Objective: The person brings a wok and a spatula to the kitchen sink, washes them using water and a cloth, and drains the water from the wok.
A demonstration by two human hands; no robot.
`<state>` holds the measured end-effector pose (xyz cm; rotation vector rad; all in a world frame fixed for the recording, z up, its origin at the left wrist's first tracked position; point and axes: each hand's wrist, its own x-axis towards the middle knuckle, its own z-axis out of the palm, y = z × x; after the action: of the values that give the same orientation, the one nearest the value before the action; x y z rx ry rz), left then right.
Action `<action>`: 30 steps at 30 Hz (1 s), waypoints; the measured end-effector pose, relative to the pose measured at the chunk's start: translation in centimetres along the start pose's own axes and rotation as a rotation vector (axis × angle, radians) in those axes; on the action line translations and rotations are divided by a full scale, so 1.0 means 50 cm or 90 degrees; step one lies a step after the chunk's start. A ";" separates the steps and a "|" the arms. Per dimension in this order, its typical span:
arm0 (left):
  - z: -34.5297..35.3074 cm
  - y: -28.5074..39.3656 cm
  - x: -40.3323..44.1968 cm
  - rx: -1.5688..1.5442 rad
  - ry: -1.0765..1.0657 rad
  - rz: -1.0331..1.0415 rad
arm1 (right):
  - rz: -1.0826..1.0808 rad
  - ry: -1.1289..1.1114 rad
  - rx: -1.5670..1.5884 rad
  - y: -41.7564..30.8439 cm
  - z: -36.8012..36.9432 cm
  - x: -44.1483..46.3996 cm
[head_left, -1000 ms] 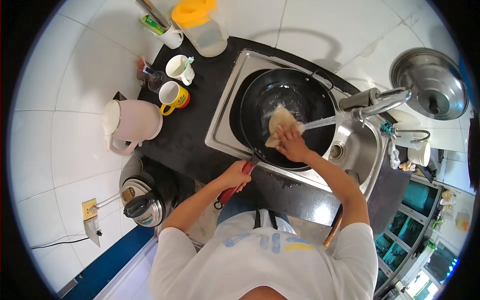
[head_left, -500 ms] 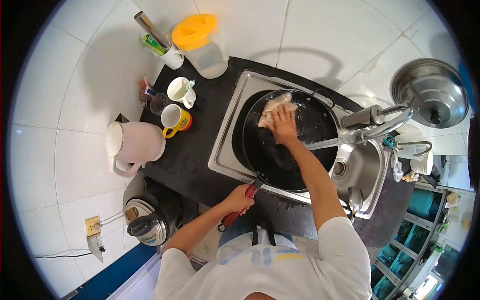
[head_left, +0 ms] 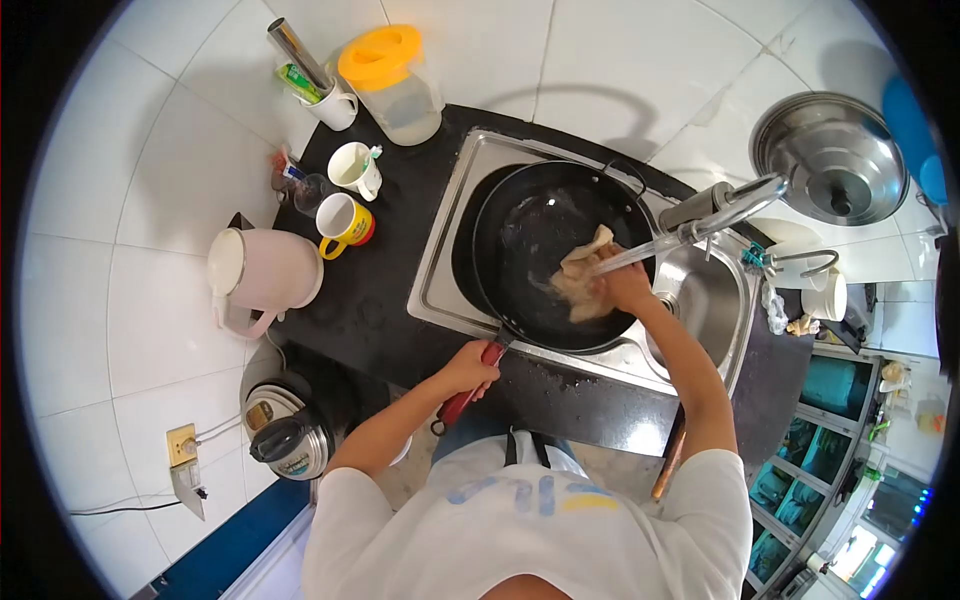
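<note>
A black wok (head_left: 530, 230) sits over the left basin of the steel sink (head_left: 437, 275), with some water and wet streaks inside. My left hand (head_left: 472, 368) is wrapped round its red handle (head_left: 462, 402) near the counter's front edge. Inside the wok, on its right side, my right hand (head_left: 626, 287) grips a wet beige cloth (head_left: 582, 280). The faucet (head_left: 690, 232) reaches over the wok, and its stream or spout end meets the cloth beside my fingers. My right fingertips are partly hidden by the cloth.
On the left stand a pink kettle (head_left: 270, 270), a yellow mug (head_left: 346, 225), a white mug (head_left: 355, 172) and a yellow-lidded pitcher (head_left: 400, 95). A steel lid (head_left: 835, 160) hangs at right. A wooden handle (head_left: 668, 465) sticks out past the counter edge. A rice cooker (head_left: 290, 430) is lower left.
My right hand has moved the cloth from the wok's upper part to its lower right side, under the faucet. My left hand still holds the handle. The view has shifted slightly.
</note>
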<state>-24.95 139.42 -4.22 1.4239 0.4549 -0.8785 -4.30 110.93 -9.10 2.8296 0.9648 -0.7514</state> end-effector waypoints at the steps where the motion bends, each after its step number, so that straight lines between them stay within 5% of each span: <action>1: 0.000 0.000 0.000 -0.001 -0.002 -0.003 | -0.043 0.129 0.005 0.025 0.036 0.002; 4: -0.001 -0.007 0.001 -0.008 -0.012 0.009 | 0.048 0.214 -0.212 -0.002 0.111 0.033; 9: -0.002 -0.010 0.001 -0.009 -0.005 0.014 | 0.115 0.179 -0.034 -0.015 0.064 0.027; 13: -0.002 -0.010 0.000 -0.015 -0.013 0.029 | 0.056 0.333 -0.246 -0.048 0.110 0.013; 19: 0.000 -0.006 0.000 -0.023 -0.017 0.030 | 0.071 0.147 0.531 0.046 0.029 -0.033; 22: -0.001 -0.012 0.002 -0.011 -0.018 0.029 | 0.010 0.246 1.144 0.044 -0.002 -0.080; 27: 0.003 0.002 -0.005 -0.004 -0.016 0.031 | -0.298 0.347 1.601 0.018 -0.036 -0.107; 30: 0.004 0.003 -0.008 -0.020 -0.008 0.023 | -0.171 0.561 1.830 -0.027 0.001 -0.041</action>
<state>-25.11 139.31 -3.79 1.3927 0.4308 -0.8465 -6.54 110.86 -8.04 -0.2566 0.2455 0.0956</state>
